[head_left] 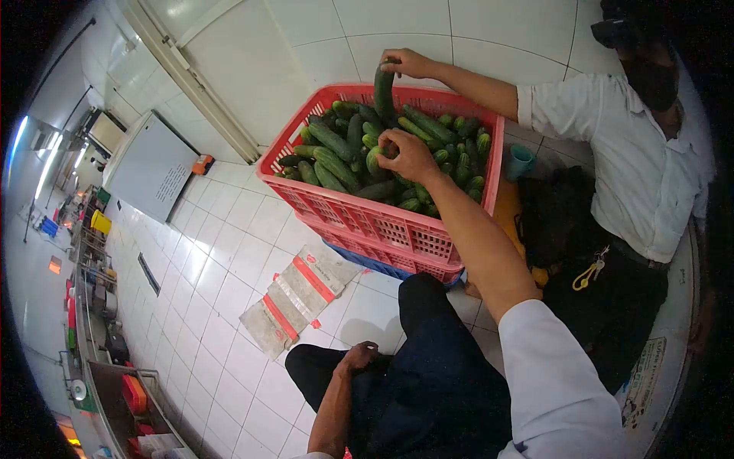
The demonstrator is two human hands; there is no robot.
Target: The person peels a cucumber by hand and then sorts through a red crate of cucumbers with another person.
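Note:
A red plastic crate (344,210) is heaped with green cucumbers (332,164). My right hand (411,157) reaches over the heap, thumb and fingers curled on a cucumber (375,162) that lies among the others. Down by my knee, my left hand (359,356) rests against my dark trousers, its fingers loose and partly hidden, with nothing seen in it. Across the crate, a co-worker's hand (409,63) holds a large dark cucumber (384,92) upright by its top end.
The crate stands on another red crate (420,264) and a blue one (394,269). A printed plastic sack (298,298) lies on the tiles. A teal cup (520,161) is beside the seated co-worker (642,168). Farther left stand a whiteboard (153,168) and kitchen counters.

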